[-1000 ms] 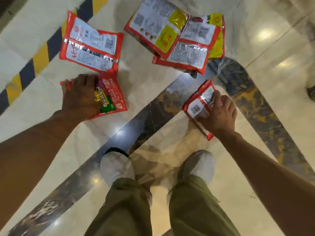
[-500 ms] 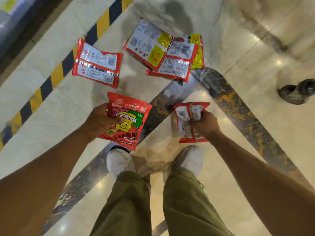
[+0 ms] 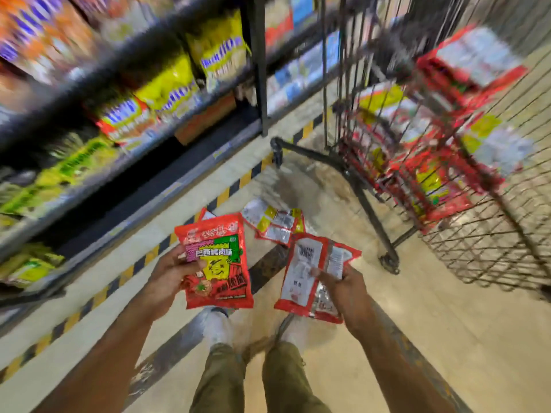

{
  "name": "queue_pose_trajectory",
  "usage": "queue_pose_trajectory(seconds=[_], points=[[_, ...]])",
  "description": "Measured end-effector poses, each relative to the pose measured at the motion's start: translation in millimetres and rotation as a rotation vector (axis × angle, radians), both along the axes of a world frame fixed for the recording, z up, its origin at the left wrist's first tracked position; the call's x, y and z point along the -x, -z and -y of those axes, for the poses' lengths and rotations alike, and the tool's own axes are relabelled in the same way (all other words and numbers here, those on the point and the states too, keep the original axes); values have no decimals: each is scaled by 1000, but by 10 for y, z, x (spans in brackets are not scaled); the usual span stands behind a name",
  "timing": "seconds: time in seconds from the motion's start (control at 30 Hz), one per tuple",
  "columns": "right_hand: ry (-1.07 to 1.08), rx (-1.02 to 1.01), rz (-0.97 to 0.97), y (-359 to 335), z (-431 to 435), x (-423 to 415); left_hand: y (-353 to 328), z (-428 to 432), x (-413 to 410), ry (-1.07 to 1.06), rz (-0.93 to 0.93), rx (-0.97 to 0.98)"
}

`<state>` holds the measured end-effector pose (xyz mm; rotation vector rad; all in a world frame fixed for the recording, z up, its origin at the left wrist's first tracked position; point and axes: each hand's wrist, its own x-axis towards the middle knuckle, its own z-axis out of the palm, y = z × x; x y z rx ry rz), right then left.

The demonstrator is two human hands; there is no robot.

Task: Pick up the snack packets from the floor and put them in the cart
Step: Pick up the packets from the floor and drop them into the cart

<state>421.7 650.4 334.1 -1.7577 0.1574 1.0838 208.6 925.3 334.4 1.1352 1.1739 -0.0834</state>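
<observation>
At lower centre, the left hand [image 3: 170, 275] pinches a red printed foil snack packet [image 3: 216, 263], and the right hand [image 3: 347, 289] grips a red-and-white foil packet [image 3: 304, 275]. Both should clear the rim of the dark wire cart [image 3: 477, 251] at right before release. Other loose packets [image 3: 272, 223] lie on the floor [image 3: 447, 338].

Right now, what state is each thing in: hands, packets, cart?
left hand, grips the yellow-label packet
yellow-label packet, off the floor, front showing
right hand, grips the barcode packet
barcode packet, off the floor, back showing
floor packets, lying overlapped, not yet picked up
cart, standing on the right, holding other packets
</observation>
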Motion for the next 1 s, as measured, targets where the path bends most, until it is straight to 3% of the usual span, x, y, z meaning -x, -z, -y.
queue_pose_trajectory(seconds=[0.2,0.43,0.73,1.0], points=[[-10,-264,-83,-1942,170,-175,-2016,323,-120,-118,176,-119],[-81,-347,229,-3394,652,-55,-3549,998,105,-228,296,-279],[8,-418,333,-4391,1829,311,-4579,2134,528,-104,473,-369],[115,-468,394,-4891,3044,324,-4901,3229,334,-35,554,-408]])
